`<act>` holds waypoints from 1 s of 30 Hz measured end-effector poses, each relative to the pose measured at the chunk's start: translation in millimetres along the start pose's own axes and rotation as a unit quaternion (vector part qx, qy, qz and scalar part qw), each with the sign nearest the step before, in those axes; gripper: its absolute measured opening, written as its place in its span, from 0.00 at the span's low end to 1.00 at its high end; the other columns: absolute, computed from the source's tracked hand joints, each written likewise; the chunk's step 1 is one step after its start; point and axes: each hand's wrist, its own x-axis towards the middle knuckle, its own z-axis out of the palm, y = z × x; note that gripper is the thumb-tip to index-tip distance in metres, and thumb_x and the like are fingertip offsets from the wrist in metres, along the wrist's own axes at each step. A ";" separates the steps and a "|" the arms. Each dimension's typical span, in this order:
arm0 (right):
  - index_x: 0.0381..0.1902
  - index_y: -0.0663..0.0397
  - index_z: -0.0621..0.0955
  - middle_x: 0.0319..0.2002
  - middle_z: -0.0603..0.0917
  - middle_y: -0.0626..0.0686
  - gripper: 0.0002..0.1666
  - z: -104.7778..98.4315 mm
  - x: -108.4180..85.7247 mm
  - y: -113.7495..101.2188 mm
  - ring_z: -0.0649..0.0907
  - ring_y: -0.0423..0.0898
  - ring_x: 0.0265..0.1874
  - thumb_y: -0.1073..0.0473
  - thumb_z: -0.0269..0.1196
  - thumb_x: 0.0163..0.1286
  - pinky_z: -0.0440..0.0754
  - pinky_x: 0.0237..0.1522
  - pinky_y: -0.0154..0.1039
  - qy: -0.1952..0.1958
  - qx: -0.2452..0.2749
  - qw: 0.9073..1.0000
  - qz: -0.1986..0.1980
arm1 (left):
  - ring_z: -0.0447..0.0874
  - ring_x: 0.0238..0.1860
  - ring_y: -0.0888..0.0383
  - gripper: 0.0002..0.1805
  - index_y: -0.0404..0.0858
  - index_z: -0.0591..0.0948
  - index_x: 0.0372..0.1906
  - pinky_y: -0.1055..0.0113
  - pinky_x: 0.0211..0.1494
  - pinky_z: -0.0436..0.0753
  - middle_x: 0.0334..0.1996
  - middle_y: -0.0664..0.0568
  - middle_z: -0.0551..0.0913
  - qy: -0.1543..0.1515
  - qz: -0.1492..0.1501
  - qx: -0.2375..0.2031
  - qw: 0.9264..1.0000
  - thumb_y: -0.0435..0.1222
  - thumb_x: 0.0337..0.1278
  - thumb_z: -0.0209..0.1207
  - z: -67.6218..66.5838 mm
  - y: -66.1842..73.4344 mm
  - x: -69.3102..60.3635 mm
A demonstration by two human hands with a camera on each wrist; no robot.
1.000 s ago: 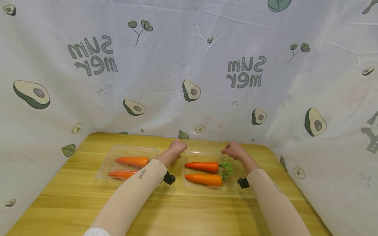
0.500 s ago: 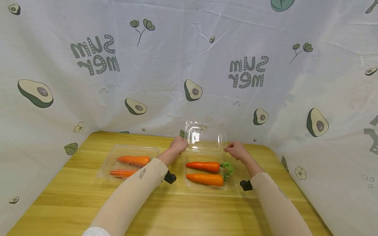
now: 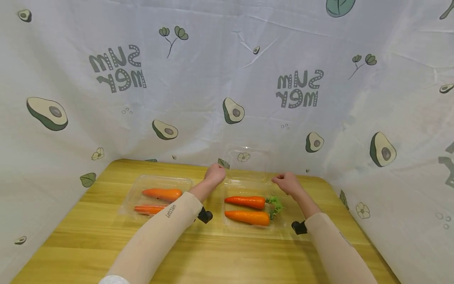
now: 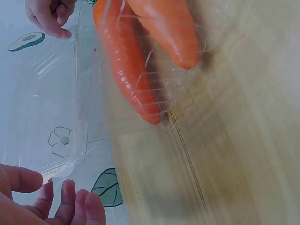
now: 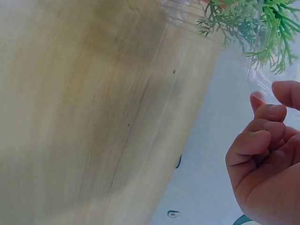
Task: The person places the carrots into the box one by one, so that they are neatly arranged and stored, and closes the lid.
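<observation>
A clear plastic clamshell container (image 3: 232, 227) sits open at the middle of the table, its lid (image 3: 248, 157) raised at the back. Inside lie two carrots with leafy green tops: a red-orange carrot (image 3: 244, 202) behind and an orange carrot (image 3: 247, 217) in front. My left hand (image 3: 215, 173) pinches the lid's left edge between thumb and fingers; that corner shows in the left wrist view. On the opposite side my right hand (image 3: 287, 183) pinches the lid's right edge with thumb and forefinger, the other fingers curled. Transparent plastic makes the exact contact faint.
To the left stands another clear container (image 3: 166, 178) with an orange carrot (image 3: 161, 193) and an orange-red striped piece (image 3: 148, 209), partly covered by my left sleeve (image 3: 170, 232). A printed curtain (image 3: 198, 86) encloses the wooden table (image 3: 220, 256).
The lid's outline, barely visible a second ago, now stands up against the curtain. Its bright glare from half a second ago has faded. My hands have stayed nearly in place.
</observation>
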 end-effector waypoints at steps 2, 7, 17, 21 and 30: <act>0.33 0.67 0.78 0.14 0.61 0.44 0.19 -0.2 -0.6 0.3 0.62 0.42 0.13 0.53 0.57 0.75 0.64 0.21 0.37 0.003 0.002 1.000 -0.001 | 0.55 0.22 0.55 0.18 0.44 0.63 0.21 0.61 0.28 0.60 0.22 0.51 0.61 0.006 0.003 -0.005 1.000 0.35 0.73 0.45 -0.3 0.3 -0.8; 0.35 0.68 0.79 0.17 0.64 0.46 0.19 -0.5 -2.6 2.0 0.65 0.44 0.18 0.54 0.56 0.75 0.65 0.24 0.39 0.013 -0.002 1.000 -0.012 | 0.63 0.23 0.56 0.13 0.42 0.72 0.31 0.62 0.29 0.65 0.25 0.52 0.69 0.020 0.015 -0.024 0.999 0.39 0.75 0.46 -2.3 1.6 -6.9; 0.48 0.70 0.83 0.46 0.84 0.65 0.22 -3.9 -9.3 3.9 0.79 0.56 0.41 0.53 0.57 0.76 0.79 0.44 0.49 0.034 -0.032 0.998 -0.041 | 0.78 0.43 0.50 0.11 0.40 0.82 0.47 0.58 0.46 0.77 0.47 0.48 0.83 0.049 0.048 -0.033 0.997 0.40 0.73 0.51 -5.2 6.0 -14.8; 0.51 0.69 0.83 0.49 0.84 0.67 0.22 -6.0 -12.9 4.3 0.80 0.57 0.43 0.53 0.56 0.77 0.79 0.47 0.52 0.034 -0.029 0.998 -0.049 | 0.79 0.43 0.50 0.10 0.40 0.82 0.45 0.58 0.45 0.77 0.45 0.49 0.83 0.054 0.054 -0.040 0.996 0.39 0.71 0.53 -5.3 7.9 -17.1; 0.52 0.67 0.83 0.51 0.84 0.67 0.21 -7.4 -16.4 7.2 0.81 0.60 0.48 0.54 0.56 0.78 0.80 0.51 0.56 0.040 -0.023 0.996 -0.074 | 0.79 0.41 0.52 0.09 0.40 0.83 0.46 0.60 0.43 0.78 0.43 0.50 0.83 0.060 0.066 -0.052 0.995 0.39 0.70 0.55 -5.7 9.3 -24.6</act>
